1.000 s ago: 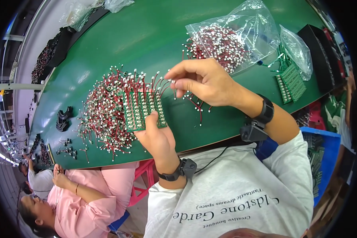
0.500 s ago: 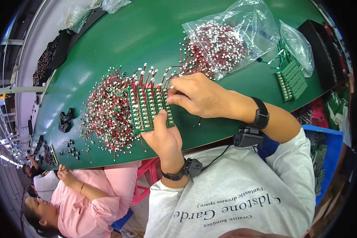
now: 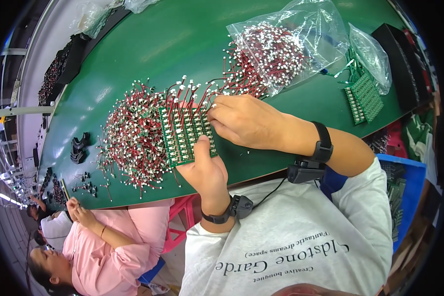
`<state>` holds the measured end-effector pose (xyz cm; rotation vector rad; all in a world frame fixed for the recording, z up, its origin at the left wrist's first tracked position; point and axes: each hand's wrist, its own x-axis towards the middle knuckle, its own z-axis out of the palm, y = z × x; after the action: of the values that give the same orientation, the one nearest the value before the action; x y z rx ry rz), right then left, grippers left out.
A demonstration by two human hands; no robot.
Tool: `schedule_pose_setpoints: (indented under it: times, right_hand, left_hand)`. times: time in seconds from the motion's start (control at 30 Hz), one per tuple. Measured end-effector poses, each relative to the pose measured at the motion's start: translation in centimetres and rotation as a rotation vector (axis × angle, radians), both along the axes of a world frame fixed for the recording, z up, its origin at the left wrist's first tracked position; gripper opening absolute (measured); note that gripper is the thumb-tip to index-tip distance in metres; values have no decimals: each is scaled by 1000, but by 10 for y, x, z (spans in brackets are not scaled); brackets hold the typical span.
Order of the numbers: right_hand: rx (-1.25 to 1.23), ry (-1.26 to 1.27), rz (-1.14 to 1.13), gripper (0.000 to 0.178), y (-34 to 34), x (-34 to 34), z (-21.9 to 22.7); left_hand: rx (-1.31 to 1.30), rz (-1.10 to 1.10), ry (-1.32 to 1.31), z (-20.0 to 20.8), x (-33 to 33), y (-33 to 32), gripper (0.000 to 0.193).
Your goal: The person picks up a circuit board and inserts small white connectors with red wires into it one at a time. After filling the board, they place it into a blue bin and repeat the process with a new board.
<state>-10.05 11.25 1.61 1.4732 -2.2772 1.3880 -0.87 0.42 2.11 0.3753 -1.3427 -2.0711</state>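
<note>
A green panel of small circuit boards (image 3: pixel 177 145) lies in my left hand (image 3: pixel 207 175), palm beneath it and thumb pressed on its lower right part. Red wires with white connectors (image 3: pixel 188 91) rise from the panel's far rows. My right hand (image 3: pixel 249 121) is closed in a pinch at the panel's right edge, next to the wires. A connector wire shows at its fingertips, mostly hidden by the fingers. Left of the panel is a large heap of wired small boards (image 3: pixel 133 138), touching or very near it.
Farther back, more red wires with white connectors (image 3: pixel 276 54) spill from a clear plastic bag (image 3: pixel 325 29). Green panels (image 3: pixel 365 101) lie at the right, before a black box (image 3: pixel 397 64). A blue bin (image 3: pixel 412 197) stands beside me. A co-worker in pink (image 3: pixel 106 237) sits at left.
My right hand has shifted slightly, its fingers curling closer over the panel's right edge. The panel stays in my left hand. The co-worker's hands have moved a little.
</note>
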Motion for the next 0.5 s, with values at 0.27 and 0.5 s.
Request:
schedule_pose_setpoints:
  times: [0.27,0.5]
  right_hand:
    - [196,304,-115,12,-1,12,5]
    - [159,324,-119,14,-4,10,2]
  left_hand:
    - [-132,51,-92,-2,1,6,28]
    - [-31,122,-49,0,2,4,29]
